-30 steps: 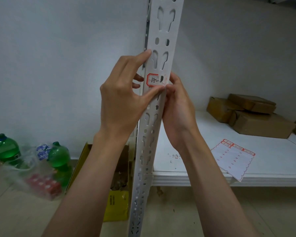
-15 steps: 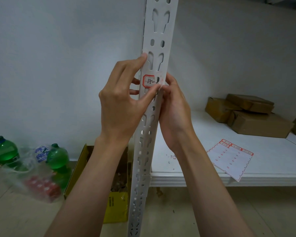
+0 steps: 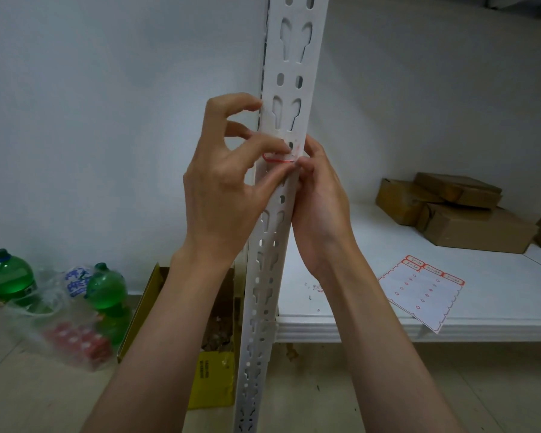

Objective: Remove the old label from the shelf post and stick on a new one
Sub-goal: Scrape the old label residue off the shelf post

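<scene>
A white slotted shelf post (image 3: 289,73) runs up the middle of the head view. A small red-bordered label (image 3: 277,159) sits on its front face, mostly hidden by fingers. My left hand (image 3: 222,189) is at the post's left side, its index finger and thumb pinching the label. My right hand (image 3: 320,195) is against the post's right edge, fingertips curled onto the label's right end. A sheet of red-bordered labels (image 3: 420,293) lies on the white shelf (image 3: 497,295) at the right.
Brown cardboard boxes (image 3: 456,210) are stacked at the back right of the shelf. On the floor at the left stand green bottles (image 3: 8,276) and a plastic bag with a red pack (image 3: 75,339). An open yellow box (image 3: 213,339) sits behind the post's foot.
My left index finger came down from the post's upper edge onto the label, covering its writing. Both hands stayed at the label; the view shifted slightly.
</scene>
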`<state>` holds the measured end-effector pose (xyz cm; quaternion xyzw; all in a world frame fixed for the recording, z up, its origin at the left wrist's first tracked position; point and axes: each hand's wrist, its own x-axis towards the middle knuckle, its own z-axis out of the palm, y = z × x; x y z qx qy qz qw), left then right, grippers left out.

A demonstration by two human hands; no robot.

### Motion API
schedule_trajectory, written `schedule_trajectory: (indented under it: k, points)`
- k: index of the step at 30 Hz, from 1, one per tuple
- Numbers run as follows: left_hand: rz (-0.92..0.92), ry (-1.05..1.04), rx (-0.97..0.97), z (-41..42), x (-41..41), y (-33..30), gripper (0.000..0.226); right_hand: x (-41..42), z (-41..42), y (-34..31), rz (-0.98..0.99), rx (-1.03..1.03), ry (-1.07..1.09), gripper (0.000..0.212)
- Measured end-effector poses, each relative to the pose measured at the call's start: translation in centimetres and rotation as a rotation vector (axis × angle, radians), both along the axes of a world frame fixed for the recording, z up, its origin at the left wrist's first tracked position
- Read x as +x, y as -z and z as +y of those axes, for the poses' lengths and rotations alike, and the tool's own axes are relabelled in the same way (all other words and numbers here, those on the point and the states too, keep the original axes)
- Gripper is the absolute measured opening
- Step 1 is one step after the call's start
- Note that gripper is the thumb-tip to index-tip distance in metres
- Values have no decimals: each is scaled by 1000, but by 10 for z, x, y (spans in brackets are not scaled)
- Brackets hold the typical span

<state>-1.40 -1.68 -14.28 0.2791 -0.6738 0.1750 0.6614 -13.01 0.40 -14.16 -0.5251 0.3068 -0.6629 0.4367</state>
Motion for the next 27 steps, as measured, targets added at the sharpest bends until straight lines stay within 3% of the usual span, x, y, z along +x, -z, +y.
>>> schedule_trajectory:
  k: [9, 20, 27]
  points:
    - [27, -21, -9, 1, -7, 1, 21, 0, 1, -1, 5, -2, 8, 38]
    - [170, 104, 58, -2, -11, 0, 18, 3, -3, 1, 54, -6, 56, 45]
    - [210, 149, 88, -2, -7, 0, 15, 1, 0, -2, 49, -6, 34, 39]
